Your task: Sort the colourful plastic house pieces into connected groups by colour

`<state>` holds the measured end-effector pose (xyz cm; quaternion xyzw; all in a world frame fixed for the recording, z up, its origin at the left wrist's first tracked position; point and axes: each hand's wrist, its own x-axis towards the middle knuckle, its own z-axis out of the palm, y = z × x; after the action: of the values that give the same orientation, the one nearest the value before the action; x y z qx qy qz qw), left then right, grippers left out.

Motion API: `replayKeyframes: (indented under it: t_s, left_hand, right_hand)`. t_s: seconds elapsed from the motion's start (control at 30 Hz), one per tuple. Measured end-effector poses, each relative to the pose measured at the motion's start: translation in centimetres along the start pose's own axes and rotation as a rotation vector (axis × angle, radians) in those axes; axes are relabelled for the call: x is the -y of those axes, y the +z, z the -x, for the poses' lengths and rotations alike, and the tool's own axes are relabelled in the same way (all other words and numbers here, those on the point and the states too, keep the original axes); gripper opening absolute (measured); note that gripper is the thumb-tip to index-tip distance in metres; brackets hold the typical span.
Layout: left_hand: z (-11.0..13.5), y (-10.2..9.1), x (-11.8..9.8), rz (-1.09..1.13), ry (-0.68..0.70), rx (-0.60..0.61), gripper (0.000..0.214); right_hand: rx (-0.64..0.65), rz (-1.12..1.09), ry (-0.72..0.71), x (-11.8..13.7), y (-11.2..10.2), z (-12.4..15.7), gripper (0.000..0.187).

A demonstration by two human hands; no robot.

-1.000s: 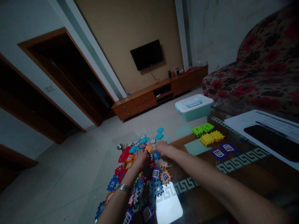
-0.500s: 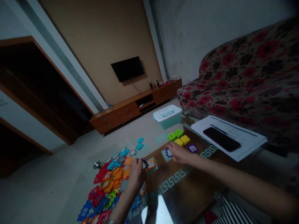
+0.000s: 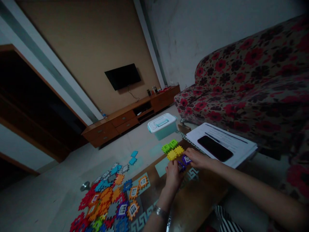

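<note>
My left hand (image 3: 173, 174), a bracelet on its wrist, is closed on a purple interlocking tile (image 3: 181, 166), mostly hidden by the fingers. Just right of it, my right hand (image 3: 195, 158) grips a second purple tile (image 3: 186, 159) with a white window grid. The two tiles lie side by side low over the glass table; whether they are joined I cannot tell. Beyond the hands are yellow tiles (image 3: 175, 153) and green tiles (image 3: 170, 146), each in a small group.
A mixed pile of coloured tiles (image 3: 106, 195) covers the table's left part, with orange window tiles (image 3: 134, 192) at its edge. A lidded turquoise box (image 3: 165, 130) stands at the far side. Papers (image 3: 241, 146) with a black phone (image 3: 214, 148) lie right, before a flowered sofa (image 3: 229, 87).
My left hand has moved right from the pile's edge to beside my right hand. My right hand has come to the purple window tile near the yellow ones. The view has shifted.
</note>
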<state>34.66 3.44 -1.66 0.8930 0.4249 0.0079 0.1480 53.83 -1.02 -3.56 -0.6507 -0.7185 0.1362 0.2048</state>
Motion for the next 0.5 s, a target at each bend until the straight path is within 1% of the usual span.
replayKeyframes:
  t_s: [0.17,0.27,0.4,0.5]
  left_hand:
    - [-0.4,0.8,-0.3,-0.039,-0.014,0.018,0.037]
    - [-0.5,0.7,-0.5,-0.039,-0.007,0.032,0.035]
    - [-0.5,0.5,-0.8,-0.045,-0.014,0.035,0.032]
    - [-0.3,0.5,-1.0,-0.049,-0.030,0.016,0.032]
  right_hand:
    - [0.003,-0.019,-0.042,-0.4,1.1,-0.1,0.059]
    - [0.003,-0.040,-0.080,-0.9,1.6,0.0,0.055]
    - [-0.027,-0.057,-0.145,-1.5,2.2,0.2,0.046]
    - [-0.043,-0.068,-0.175,-1.9,2.6,0.2,0.048]
